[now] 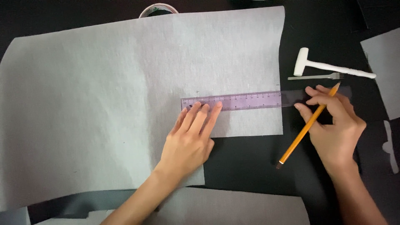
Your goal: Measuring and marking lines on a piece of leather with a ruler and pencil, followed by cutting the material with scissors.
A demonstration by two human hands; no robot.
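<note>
A large grey sheet of fabric (104, 91) lies flat on a black surface. A clear purple ruler (250, 100) lies across its right part and runs past the sheet's right edge. My left hand (191, 135) rests flat with the fingertips pressing the ruler's left end. My right hand (333, 123) holds an orange pencil (306, 127), with the point up and the eraser end down to the left. Its fingers touch the ruler's right end over the black surface.
A white mallet (329, 66) and a metal pronged tool (316, 76) lie above my right hand. More grey pieces sit at the right edge (385, 66) and along the bottom (233, 206). A round container rim (158, 9) shows at the top.
</note>
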